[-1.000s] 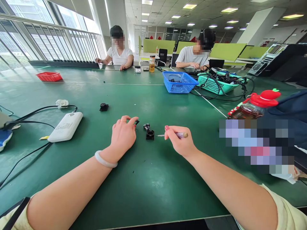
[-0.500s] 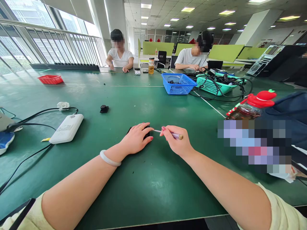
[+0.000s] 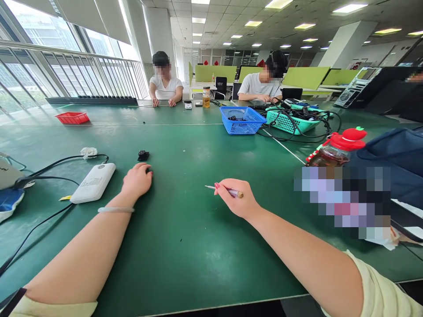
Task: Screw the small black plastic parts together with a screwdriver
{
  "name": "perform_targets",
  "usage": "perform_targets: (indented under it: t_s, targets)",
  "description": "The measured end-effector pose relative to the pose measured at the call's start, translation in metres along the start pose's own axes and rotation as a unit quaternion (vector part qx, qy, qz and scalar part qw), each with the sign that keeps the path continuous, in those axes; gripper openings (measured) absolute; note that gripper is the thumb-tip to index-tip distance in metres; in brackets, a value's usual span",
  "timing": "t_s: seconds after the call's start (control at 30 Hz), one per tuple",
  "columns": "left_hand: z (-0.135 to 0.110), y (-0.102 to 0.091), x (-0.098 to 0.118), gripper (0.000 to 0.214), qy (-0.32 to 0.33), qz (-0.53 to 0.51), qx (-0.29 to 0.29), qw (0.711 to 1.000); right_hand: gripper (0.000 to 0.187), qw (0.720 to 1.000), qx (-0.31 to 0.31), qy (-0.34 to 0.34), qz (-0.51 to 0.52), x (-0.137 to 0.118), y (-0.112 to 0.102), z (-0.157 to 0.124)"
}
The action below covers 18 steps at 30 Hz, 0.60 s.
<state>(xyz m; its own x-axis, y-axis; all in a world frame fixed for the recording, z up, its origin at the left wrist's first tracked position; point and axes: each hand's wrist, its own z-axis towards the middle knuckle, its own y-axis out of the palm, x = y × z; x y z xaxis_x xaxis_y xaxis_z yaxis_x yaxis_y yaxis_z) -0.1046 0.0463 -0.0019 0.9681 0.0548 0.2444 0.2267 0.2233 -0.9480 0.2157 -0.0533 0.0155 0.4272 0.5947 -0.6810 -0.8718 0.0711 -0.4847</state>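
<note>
My left hand is at the left of the table with its fingers curled round a small black object, mostly hidden; a dark bit shows by the fingertips. Just beyond it lies another small black piece. My right hand is near the middle, closed on a small screwdriver with a purplish handle and a thin metal shaft. Its tip points left, apart from anything; the tip's shape is too small to tell.
A white power bank with black cables lies at left. Farther off stand a red tray, a blue basket and a green basket of cables. A red-lidded bottle is at right. Two people sit across the table.
My left hand has moved left from beside the screwdriver tip, and the black object is gone from there. My right hand stays near the middle, still gripping the screwdriver. The view has tilted slightly.
</note>
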Motion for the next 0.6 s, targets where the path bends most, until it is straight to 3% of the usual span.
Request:
perform_targets:
  t_s: [0.1, 0.2, 0.3, 0.5, 0.6]
  targets:
    - [0.011, -0.006, -0.028, 0.044, -0.056, -0.003, 0.020, 0.998, 0.041, 1.000, -0.009, -0.001, -0.001, 0.000, 0.000, -0.001]
    - [0.015, -0.009, -0.040, 0.049, -0.085, -0.003, 0.031, 0.996, 0.042, 1.000, -0.008, -0.003, 0.000, 0.000, 0.001, -0.001]
    - [0.015, -0.012, -0.037, 0.053, -0.078, -0.019, 0.061, 0.995, 0.042, 1.000, -0.001, -0.007, -0.003, 0.000, 0.000, 0.000]
    - [0.006, -0.032, -0.019, 0.042, -0.043, -0.124, 0.204, 0.970, 0.040, 1.000, 0.002, -0.012, -0.006, -0.001, -0.002, 0.000]
    - [0.001, -0.041, -0.019, 0.036, -0.075, -0.161, 0.203, 0.963, 0.039, 1.000, 0.007, -0.018, -0.007, -0.001, -0.003, 0.000]
